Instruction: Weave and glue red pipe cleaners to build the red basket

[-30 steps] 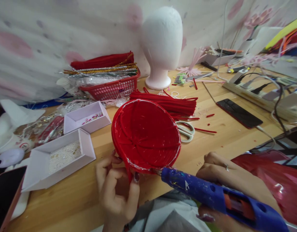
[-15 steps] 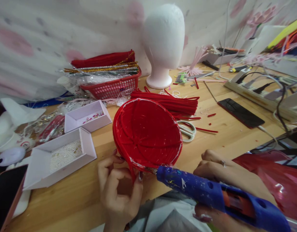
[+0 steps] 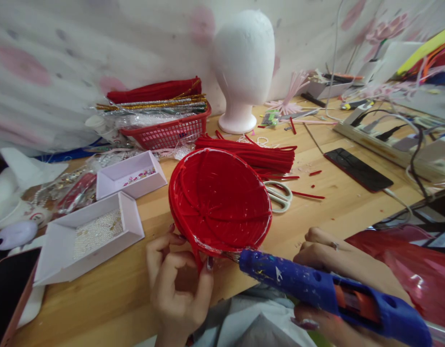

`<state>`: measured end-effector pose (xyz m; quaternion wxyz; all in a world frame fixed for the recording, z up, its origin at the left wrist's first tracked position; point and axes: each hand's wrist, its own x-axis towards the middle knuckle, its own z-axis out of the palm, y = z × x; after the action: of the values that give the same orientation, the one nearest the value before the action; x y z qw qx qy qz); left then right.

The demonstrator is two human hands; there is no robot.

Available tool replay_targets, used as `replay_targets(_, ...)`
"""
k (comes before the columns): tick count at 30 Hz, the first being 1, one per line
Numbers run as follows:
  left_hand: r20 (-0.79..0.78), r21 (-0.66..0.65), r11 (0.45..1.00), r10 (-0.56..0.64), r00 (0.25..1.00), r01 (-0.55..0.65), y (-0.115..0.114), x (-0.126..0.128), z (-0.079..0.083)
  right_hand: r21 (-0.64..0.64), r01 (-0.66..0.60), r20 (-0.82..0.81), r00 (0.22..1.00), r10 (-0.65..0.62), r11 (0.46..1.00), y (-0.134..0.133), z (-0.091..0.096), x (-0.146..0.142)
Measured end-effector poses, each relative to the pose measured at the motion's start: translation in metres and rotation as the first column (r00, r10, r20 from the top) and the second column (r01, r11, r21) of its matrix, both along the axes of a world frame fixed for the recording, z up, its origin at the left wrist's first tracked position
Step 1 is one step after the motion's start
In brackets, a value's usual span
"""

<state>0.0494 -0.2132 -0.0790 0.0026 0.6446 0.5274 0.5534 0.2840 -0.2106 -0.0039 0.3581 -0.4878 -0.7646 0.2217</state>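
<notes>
A round red bowl-shaped piece [image 3: 220, 200] made of red stems stands tilted on the wooden table, with white glue streaks along its rim. My left hand [image 3: 177, 284] pinches its lower rim between thumb and fingers. My right hand [image 3: 347, 284] is wrapped round a blue glue gun [image 3: 330, 294], whose metal tip touches the lower rim of the red piece right beside my left fingertips.
Behind the piece lie a bundle of red stems [image 3: 258, 156], scissors [image 3: 280, 195], a white foam head [image 3: 244, 67] and a red basket [image 3: 168, 127] of stems. Two white trays [image 3: 88, 236] of beads stand left. A phone [image 3: 357, 168], power strip and cables lie right.
Hardly anything moved: the glue gun tip shifted slightly along the lower rim, and my left fingers closed a little tighter on the rim.
</notes>
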Motion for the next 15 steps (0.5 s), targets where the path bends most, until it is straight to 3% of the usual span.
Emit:
replay_targets(8,0.007,-0.001,1.000,0.002,1.000,-0.002,-0.001,0.001,0.004,-0.020,0.029,-0.003,1.000,-0.029,0.999,-0.004,-0.002,0.005)
replay_targets(12,0.015,-0.004,1.000,0.005,1.000,-0.005,-0.001,0.000,0.002,-0.001,-0.044,0.010,0.999,0.044,0.999,-0.004,-0.004,0.010)
replay_targets(15,0.023,-0.002,1.000,0.004,1.000,-0.004,0.000,0.000,0.001,-0.015,0.016,0.035,0.999,-0.015,1.000,-0.005,-0.004,0.009)
